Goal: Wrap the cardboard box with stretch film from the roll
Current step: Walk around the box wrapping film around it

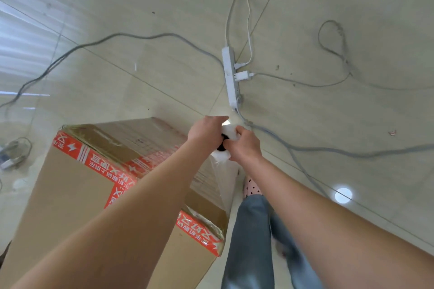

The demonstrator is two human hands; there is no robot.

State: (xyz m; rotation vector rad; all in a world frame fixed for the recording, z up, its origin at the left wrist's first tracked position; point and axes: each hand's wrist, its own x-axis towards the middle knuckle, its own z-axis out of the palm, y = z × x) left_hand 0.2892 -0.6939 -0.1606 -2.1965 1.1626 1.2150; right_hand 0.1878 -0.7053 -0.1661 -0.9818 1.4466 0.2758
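Note:
A tall brown cardboard box (pixel 77 185) with red printed tape stands on the floor at lower left. Beyond its far right corner, both hands hold the stretch film roll (pixel 229 132), white with a dark core. My left hand (pixel 206 131) grips the roll from the left, and my right hand (pixel 246 145) grips it from the right. A sheet of clear film (pixel 223 178) hangs from the roll down along the box's right side. Most of the roll is hidden by my hands.
A white power strip (pixel 231 77) with plugged chargers lies on the tiled floor just beyond my hands, and grey cables (pixel 305 148) trail from it in several directions. My jeans leg (pixel 251 241) and a spotted slipper (pixel 251 189) are beside the box.

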